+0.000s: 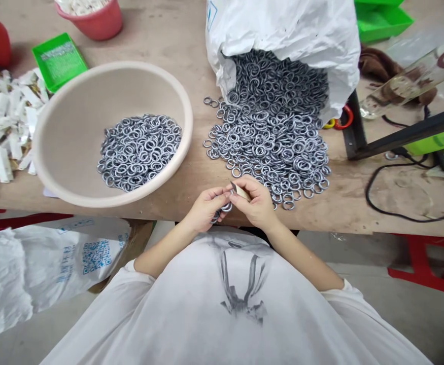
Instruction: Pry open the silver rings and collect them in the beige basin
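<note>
Close in front of my body, at the table's near edge, my two hands meet. My left hand (208, 207) is closed around several grey rings (226, 207), some showing below its fingers. Between the thumb and fingers of my right hand (258, 203) is a small knife with a pale handle (241, 192), its short dark blade pointing toward the left hand. Just beyond the right hand spreads a heap of grey rings (271, 147), spilling from a white sack (282, 25). To the left, more grey rings (141, 149) lie in a large beige basin (50, 152).
White pieces (6, 121) are piled at the far left, near a green tray (60, 61) and a pink tub (100, 23). On the right are a black metal frame (408, 133), a black cable (370, 197) and a clear bottle (404, 86). Another sack (46, 268) lies below the table.
</note>
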Demonstrator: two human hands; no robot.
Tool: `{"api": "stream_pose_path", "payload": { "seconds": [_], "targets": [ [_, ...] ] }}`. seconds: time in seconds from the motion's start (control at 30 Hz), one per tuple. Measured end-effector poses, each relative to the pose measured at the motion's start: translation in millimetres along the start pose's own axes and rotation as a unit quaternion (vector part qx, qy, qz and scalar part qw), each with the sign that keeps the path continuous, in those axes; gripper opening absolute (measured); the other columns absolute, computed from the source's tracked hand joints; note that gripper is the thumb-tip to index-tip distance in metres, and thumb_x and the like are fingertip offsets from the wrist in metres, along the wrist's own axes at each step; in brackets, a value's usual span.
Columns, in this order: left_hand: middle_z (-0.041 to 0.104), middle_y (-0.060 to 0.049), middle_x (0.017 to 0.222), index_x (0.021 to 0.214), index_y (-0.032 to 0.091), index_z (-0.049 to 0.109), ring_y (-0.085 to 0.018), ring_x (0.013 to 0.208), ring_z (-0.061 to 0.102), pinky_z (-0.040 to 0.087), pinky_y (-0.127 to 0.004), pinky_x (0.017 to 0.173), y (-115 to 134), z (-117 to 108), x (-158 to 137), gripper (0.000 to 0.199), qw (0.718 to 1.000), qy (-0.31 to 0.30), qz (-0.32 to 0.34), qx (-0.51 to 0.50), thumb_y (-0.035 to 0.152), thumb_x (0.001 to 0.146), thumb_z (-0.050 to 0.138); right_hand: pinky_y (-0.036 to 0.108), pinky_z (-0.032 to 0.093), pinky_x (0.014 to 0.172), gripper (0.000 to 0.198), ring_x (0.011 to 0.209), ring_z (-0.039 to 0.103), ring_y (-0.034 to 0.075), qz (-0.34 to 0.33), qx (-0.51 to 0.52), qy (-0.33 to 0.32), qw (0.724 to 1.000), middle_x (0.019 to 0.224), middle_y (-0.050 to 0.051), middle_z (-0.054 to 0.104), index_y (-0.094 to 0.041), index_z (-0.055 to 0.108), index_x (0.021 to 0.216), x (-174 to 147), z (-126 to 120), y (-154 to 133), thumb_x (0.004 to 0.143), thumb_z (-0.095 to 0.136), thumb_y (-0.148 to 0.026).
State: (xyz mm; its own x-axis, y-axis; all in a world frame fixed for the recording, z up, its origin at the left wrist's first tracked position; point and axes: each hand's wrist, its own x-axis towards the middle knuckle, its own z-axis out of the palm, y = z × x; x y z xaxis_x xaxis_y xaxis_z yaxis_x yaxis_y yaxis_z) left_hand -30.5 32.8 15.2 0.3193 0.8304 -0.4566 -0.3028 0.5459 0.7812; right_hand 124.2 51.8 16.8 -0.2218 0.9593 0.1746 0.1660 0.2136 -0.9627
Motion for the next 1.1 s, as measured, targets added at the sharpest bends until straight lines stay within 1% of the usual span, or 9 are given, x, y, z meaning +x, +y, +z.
{"api": "stream_pose_path", "payload": {
  "seconds": [0.07, 0.17, 0.3, 0.43, 0.6, 0.8, 0.97, 1.03, 1.1],
  "targets": [
    [0.05, 0.005, 0.056, 0.077, 0.015, 0.064, -0.005, 0.042, 0.041, 0.032, -0.017, 0.037, 3.3, -1.5, 0.4, 0.042, 0.999, -0.005, 0.019, 0.029, 0.053, 0.07, 0.079, 0.035, 0.045, 0.075, 0.024, 0.074, 0.055, 0.018, 0.021, 0.025, 0.021, 0.999, 0.074, 0.0, 0.058, -0.023, 0.067, 0.079, -0.6, 1.1, 1.4, 0.086, 0.066, -0.045],
    [0.05, 0.004, 0.055, 0.074, 0.015, 0.066, -0.005, 0.042, 0.041, 0.033, -0.018, 0.038, 8.5, -6.0, 0.5, 0.039, 0.997, -0.026, 0.038, 0.064, 0.052, 0.074, 0.076, 0.034, 0.044, 0.072, 0.037, 0.071, 0.054, 0.017, 0.03, 0.028, 0.012, 0.999, 0.073, 0.0, 0.058, -0.023, 0.065, 0.076, -0.2, -5.3, 0.6, 0.088, 0.062, -0.057],
    [0.049, 0.004, 0.053, 0.071, 0.015, 0.065, -0.005, 0.041, 0.039, 0.031, -0.019, 0.037, 14.0, -10.9, -1.0, 0.035, 0.998, -0.04, 0.038, 0.035, 0.049, 0.074, 0.075, 0.032, 0.039, 0.064, 0.055, 0.065, 0.05, 0.016, -0.03, -0.037, -0.029, 0.998, 0.07, 0.002, 0.057, -0.022, 0.066, 0.079, -4.6, -17.6, -7.1, 0.089, 0.049, -0.074],
    [0.047, 0.005, 0.049, 0.07, 0.016, 0.063, -0.006, 0.039, 0.039, 0.031, -0.019, 0.036, 16.4, -11.6, -2.3, 0.035, 0.999, -0.038, 0.03, 0.009, 0.048, 0.072, 0.076, 0.03, 0.031, 0.057, 0.052, 0.057, 0.043, 0.014, -0.082, -0.106, -0.083, 0.987, 0.061, -0.001, 0.049, -0.021, 0.06, 0.069, -12.3, -18.3, -14.2, 0.094, 0.049, -0.066],
    [0.048, 0.005, 0.049, 0.07, 0.016, 0.062, -0.006, 0.038, 0.038, 0.032, -0.019, 0.035, 17.4, -9.4, -3.7, 0.037, 0.999, -0.027, 0.017, 0.002, 0.049, 0.068, 0.078, 0.029, 0.03, 0.056, 0.05, 0.056, 0.041, 0.013, -0.086, -0.133, -0.082, 0.984, 0.061, -0.002, 0.047, -0.021, 0.059, 0.069, -13.9, -14.1, -14.8, 0.095, 0.05, -0.063],
    [0.047, 0.006, 0.048, 0.07, 0.016, 0.061, -0.006, 0.037, 0.038, 0.032, -0.019, 0.035, 16.7, -7.8, -5.0, 0.038, 0.999, -0.028, 0.018, -0.006, 0.05, 0.067, 0.078, 0.028, 0.03, 0.055, 0.047, 0.055, 0.041, 0.012, -0.115, -0.13, -0.074, 0.982, 0.061, -0.003, 0.046, -0.02, 0.059, 0.068, -14.2, -15.0, -17.7, 0.097, 0.051, -0.056],
    [0.047, 0.006, 0.048, 0.072, 0.016, 0.061, -0.006, 0.037, 0.037, 0.031, -0.019, 0.036, 15.3, -11.0, -7.1, 0.039, 0.999, -0.039, 0.026, 0.016, 0.051, 0.071, 0.076, 0.027, 0.03, 0.054, 0.05, 0.055, 0.041, 0.011, -0.084, -0.123, -0.087, 0.985, 0.06, -0.003, 0.047, -0.02, 0.057, 0.066, -14.6, -13.6, -13.4, 0.096, 0.052, -0.059],
    [0.049, 0.004, 0.051, 0.071, 0.015, 0.063, -0.006, 0.04, 0.039, 0.032, -0.019, 0.039, 13.5, -10.3, -9.2, 0.039, 0.995, -0.08, 0.034, 0.053, 0.052, 0.075, 0.074, 0.027, 0.03, 0.055, 0.053, 0.055, 0.042, 0.011, -0.048, -0.121, -0.078, 0.988, 0.058, -0.002, 0.047, -0.02, 0.055, 0.064, -11.3, -13.2, -6.0, 0.095, 0.052, -0.062],
    [0.054, 0.001, 0.057, 0.07, 0.014, 0.065, -0.007, 0.046, 0.044, 0.035, -0.02, 0.044, 11.3, -7.4, -12.1, 0.04, 0.983, -0.146, 0.035, 0.102, 0.052, 0.079, 0.072, 0.027, 0.03, 0.055, 0.056, 0.055, 0.041, 0.011, 0.008, -0.112, -0.047, 0.992, 0.056, -0.003, 0.046, -0.02, 0.052, 0.061, -6.4, -13.8, 2.4, 0.093, 0.051, -0.066]
  ]
}}
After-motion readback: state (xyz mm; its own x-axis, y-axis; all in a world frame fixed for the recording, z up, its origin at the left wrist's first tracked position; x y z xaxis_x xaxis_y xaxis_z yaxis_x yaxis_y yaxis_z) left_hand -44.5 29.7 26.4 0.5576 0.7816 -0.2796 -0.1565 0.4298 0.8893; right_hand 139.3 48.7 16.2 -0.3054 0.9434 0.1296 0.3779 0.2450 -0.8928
